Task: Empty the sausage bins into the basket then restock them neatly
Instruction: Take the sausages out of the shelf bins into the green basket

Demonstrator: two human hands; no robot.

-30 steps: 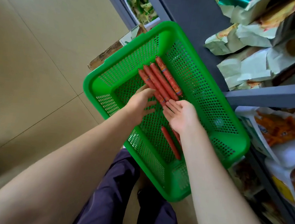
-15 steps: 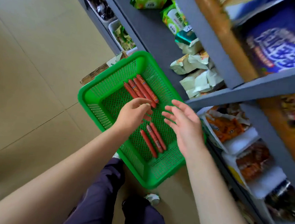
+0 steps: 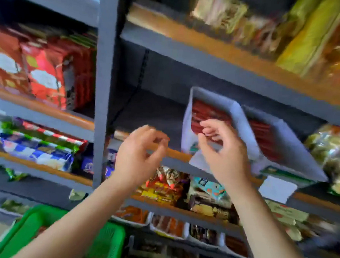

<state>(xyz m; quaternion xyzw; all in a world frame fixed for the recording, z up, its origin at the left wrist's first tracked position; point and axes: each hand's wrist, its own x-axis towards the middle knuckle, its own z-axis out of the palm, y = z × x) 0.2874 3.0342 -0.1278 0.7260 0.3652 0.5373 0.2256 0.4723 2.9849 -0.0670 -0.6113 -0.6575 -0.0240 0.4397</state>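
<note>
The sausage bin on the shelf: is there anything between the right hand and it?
Nothing visible does. The right hand is raised in front of the left white sausage bin, its fingers loosely curled and holding nothing, with the red sausages just behind the fingertips. Blur hides whether it already touches. The left hand hangs beside it, also holding nothing.

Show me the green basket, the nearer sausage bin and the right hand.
green basket (image 3: 113, 238), head view, mesh wall.
nearer sausage bin (image 3: 187, 118), head view, left wall.
right hand (image 3: 224, 153), head view, back.
</note>
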